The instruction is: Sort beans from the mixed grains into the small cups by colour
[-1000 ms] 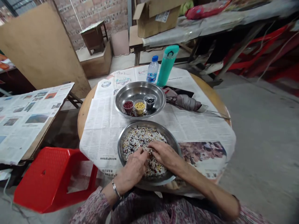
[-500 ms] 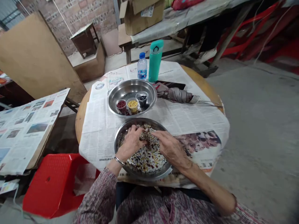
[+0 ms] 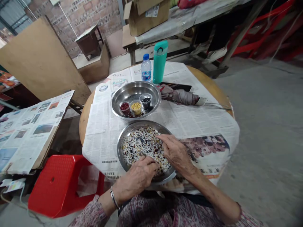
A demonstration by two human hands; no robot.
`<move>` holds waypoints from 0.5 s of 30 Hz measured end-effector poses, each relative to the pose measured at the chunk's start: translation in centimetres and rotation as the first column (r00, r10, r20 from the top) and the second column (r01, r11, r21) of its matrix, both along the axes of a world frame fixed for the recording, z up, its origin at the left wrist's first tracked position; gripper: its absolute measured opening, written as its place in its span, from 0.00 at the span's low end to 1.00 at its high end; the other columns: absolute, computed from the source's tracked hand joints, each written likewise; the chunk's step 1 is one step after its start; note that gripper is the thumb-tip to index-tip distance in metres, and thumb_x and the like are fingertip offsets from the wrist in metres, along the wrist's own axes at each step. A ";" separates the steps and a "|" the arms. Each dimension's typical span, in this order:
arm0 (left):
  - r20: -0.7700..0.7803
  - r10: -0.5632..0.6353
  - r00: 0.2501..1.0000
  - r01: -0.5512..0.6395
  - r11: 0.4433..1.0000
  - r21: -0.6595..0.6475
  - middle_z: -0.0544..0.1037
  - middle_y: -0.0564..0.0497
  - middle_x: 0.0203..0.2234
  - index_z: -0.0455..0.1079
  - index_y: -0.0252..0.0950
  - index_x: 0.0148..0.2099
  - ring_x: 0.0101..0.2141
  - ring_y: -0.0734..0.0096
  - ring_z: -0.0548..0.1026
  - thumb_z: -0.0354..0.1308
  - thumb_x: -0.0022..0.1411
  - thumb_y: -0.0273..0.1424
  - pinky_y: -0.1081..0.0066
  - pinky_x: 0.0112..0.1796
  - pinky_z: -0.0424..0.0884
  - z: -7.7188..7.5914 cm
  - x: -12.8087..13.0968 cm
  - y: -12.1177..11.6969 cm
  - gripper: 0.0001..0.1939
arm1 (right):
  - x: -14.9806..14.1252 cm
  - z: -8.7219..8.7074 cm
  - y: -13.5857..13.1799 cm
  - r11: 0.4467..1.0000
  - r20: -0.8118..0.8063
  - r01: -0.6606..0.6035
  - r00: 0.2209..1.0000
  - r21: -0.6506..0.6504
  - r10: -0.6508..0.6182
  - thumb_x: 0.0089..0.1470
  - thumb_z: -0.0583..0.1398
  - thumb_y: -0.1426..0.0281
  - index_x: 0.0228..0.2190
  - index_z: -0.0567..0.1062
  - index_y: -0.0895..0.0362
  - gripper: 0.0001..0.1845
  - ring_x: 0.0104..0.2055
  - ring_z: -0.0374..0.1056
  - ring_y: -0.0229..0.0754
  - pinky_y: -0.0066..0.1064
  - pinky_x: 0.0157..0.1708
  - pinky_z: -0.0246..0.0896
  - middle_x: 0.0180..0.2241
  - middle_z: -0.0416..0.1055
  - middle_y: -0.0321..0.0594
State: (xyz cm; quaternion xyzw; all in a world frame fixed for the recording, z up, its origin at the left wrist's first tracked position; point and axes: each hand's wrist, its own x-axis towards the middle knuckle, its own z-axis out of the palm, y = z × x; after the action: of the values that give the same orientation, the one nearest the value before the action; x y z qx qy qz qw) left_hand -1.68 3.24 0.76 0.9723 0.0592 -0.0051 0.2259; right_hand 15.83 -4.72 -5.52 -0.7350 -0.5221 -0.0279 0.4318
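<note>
A wide steel bowl (image 3: 121,143) holds a loose mix of white grains (image 3: 132,143) with yellow, dark red and black beans among them. My left hand (image 3: 143,171) rests over the bowl's near side, its fingers loosely bent and pointing right, fingertips at the mix. At the right side, my right hand (image 3: 175,151) reaches in over the rim with fingers stretched out to the left, touching the grains. Its thumb is hidden. Just beyond stands a second steel bowl (image 3: 123,90) with small clear cups of red beans (image 3: 124,107), yellow beans (image 3: 136,107) and black beans (image 3: 146,101).
Newspaper (image 3: 97,135) covers the round table. Behind the far bowl stand a water bottle (image 3: 146,69) and a teal bottle (image 3: 160,63). A folded umbrella (image 3: 180,95) and a phone (image 3: 177,86) lie right of it. A red stool (image 3: 54,186) is at lower left.
My left hand has moved from the bowl's far left toward its near edge, leaving the grains there uncovered. My right hand stays at the right side. The view has shifted slightly.
</note>
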 end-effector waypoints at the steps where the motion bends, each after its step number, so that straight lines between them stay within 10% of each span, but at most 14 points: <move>1: -0.004 -0.029 1.000 0.029 0.999 0.028 0.75 0.50 0.43 0.70 0.40 0.51 0.43 0.64 0.72 0.55 0.64 0.21 0.66 0.47 0.72 -0.1 0.1 -0.1 0.15 | 0.0 0.1 0.0 1.000 0.019 -0.005 1.000 -0.021 0.006 0.60 0.48 0.78 0.48 0.74 0.57 0.21 0.49 0.70 0.46 0.40 0.52 0.68 0.44 0.76 0.46; 6: -0.036 -0.038 0.999 0.045 0.970 0.239 0.73 0.47 0.43 0.70 0.38 0.49 0.44 0.61 0.71 0.55 0.64 0.22 0.66 0.40 0.72 -0.8 1.5 0.8 0.12 | 0.2 0.6 0.3 0.986 0.180 -0.096 0.976 -0.135 0.119 0.61 0.52 0.74 0.44 0.77 0.55 0.15 0.49 0.69 0.47 0.40 0.49 0.69 0.44 0.76 0.45; 15: 0.037 0.419 0.907 -0.417 0.881 0.224 0.70 0.50 0.47 0.66 0.38 0.46 0.47 0.64 0.68 0.51 0.68 0.23 0.64 0.47 0.72 -1.3 -1.2 1.4 0.08 | -1.6 0.1 2.1 0.921 0.428 -0.267 0.824 -0.284 0.371 0.53 0.61 0.75 0.51 0.73 0.50 0.23 0.55 0.63 0.56 0.45 0.45 0.67 0.54 0.70 0.47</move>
State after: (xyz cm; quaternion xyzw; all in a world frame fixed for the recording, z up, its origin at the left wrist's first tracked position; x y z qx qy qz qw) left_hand -2.89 4.65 -0.52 0.9559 0.2690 0.0446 0.1089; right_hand 14.21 -2.57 -5.41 -0.6488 -0.7275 -0.0779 0.2091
